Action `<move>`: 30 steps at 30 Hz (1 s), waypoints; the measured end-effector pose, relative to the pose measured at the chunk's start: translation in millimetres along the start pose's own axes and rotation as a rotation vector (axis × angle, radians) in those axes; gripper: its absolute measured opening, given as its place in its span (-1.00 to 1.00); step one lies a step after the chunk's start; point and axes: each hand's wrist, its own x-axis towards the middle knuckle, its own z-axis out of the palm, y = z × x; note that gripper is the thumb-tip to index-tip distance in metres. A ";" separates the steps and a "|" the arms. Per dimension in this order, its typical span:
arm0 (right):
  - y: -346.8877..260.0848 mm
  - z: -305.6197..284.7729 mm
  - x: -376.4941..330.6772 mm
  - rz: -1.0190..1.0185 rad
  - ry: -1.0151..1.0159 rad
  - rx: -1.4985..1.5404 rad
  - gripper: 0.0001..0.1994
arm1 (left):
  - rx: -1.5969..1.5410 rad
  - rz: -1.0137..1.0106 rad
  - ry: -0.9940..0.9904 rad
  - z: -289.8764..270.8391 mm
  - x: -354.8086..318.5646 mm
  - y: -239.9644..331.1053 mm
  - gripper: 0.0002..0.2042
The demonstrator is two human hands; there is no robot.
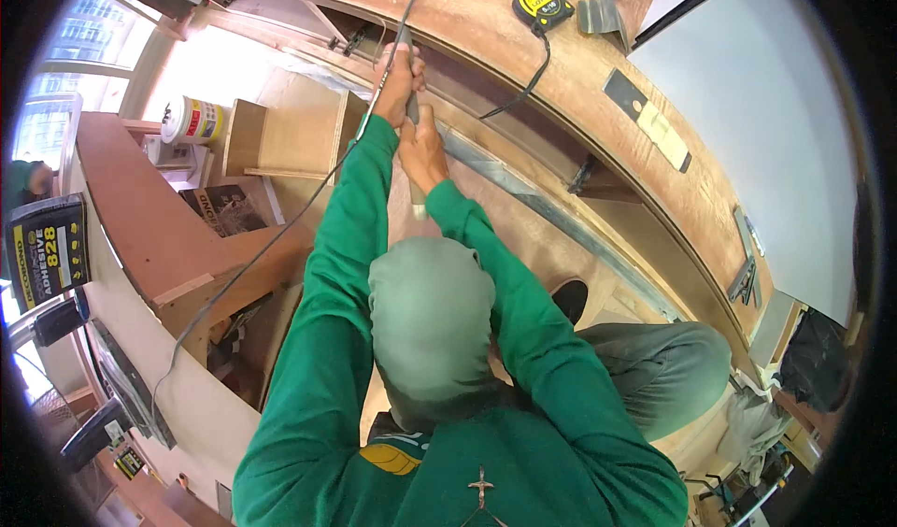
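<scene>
Left hand (396, 80), right hand (426, 151), grip closed on tool (412, 108), by edge of open cabinet (584, 74)

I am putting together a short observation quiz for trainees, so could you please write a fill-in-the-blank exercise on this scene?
1. Both of the person's sleeves are ____.
2. On the slender tool, the right hand is nearer the chest than the ____.
3. The tape measure lies to the ____ of both hands in the picture.
4. The tape measure's case is black and ____.

Missing words: green; left hand; right; yellow.
</scene>
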 end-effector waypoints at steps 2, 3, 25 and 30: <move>12.1 -10.4 -3.5 -0.060 0.036 0.004 -0.64 | 0.038 -0.016 -0.044 15.0 -9.1 0.4 -0.72; 9.7 -11.5 -5.7 -0.072 0.029 -0.018 -0.63 | 0.061 -0.034 -0.054 15.3 -17.5 -3.1 -0.71; 15.7 -22.8 -30.3 -0.057 0.054 0.040 -0.69 | 0.224 0.123 -0.026 31.6 -32.6 -10.1 -0.75; 10.2 -20.6 -26.6 0.083 0.017 0.105 -0.71 | 0.244 0.123 -0.011 28.6 -25.2 -9.0 -0.75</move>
